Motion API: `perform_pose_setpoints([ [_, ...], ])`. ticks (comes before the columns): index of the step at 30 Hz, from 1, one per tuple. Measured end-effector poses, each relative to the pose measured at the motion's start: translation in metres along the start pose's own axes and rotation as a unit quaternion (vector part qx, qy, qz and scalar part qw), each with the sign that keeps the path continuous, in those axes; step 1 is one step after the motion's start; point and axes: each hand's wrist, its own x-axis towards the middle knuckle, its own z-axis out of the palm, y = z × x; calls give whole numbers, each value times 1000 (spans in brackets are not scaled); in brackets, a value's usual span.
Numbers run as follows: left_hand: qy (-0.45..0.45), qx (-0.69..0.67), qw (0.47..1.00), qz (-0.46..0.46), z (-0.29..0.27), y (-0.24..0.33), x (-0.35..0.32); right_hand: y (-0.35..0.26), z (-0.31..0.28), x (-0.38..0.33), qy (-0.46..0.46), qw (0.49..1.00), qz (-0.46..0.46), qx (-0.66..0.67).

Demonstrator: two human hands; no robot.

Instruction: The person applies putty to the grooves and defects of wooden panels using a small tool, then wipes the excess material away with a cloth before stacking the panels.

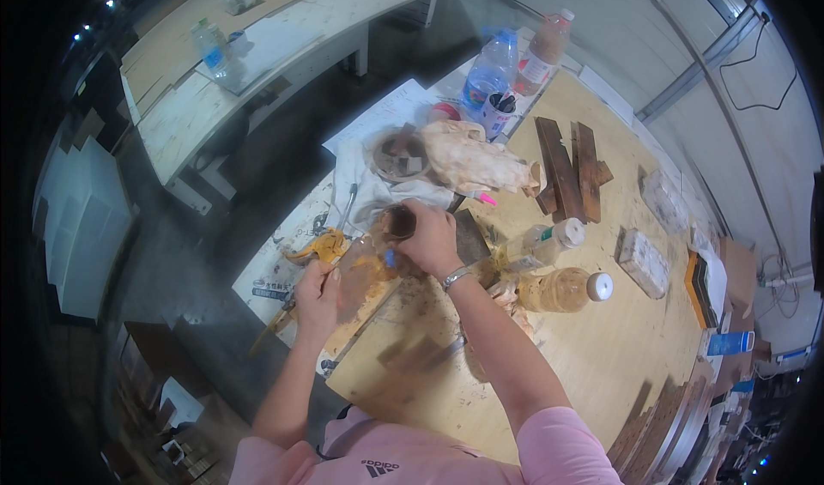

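My right hand [428, 242] is closed around a small dark brown, round, cup-like container [399, 222], its opening showing. To its left my left hand [317, 302] is closed, thumb and fingers pinched together. Something thin and pale seems to run from it toward the container, too blurred to name. A crumpled yellow-orange cloth or glove [324, 245] lies just beyond the left hand. Below the hands the board is stained brown and orange. An animal skull [476, 155] rests beyond the right hand, next to a white cloth [352, 166] and a round bowl [400, 155].
Right of my right forearm stand a bottle of yellowish liquid [558, 290] and a clear bottle with a white cap [541, 245]. Dark wood strips [562, 174] lie farther back. Large plastic bottles [491, 71] stand at the far edge. Another table [172, 133] is at far left.
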Motion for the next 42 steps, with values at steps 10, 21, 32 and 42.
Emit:
perform_pose_setpoints([
  [10, 60, 234, 939, 245, 17, 24, 24, 4, 2, 0, 12, 1000, -8, 3],
  [21, -17, 399, 783, 477, 31, 37, 51, -2, -1, -1, 22, 1000, 3, 6],
  [32, -38, 372, 800, 470, 17, 33, 40, -2, 5, 1, 27, 1000, 1, -7],
  [42, 9, 327, 820, 470, 15, 49, 36, 4, 9, 6, 17, 1000, 2, -16],
])
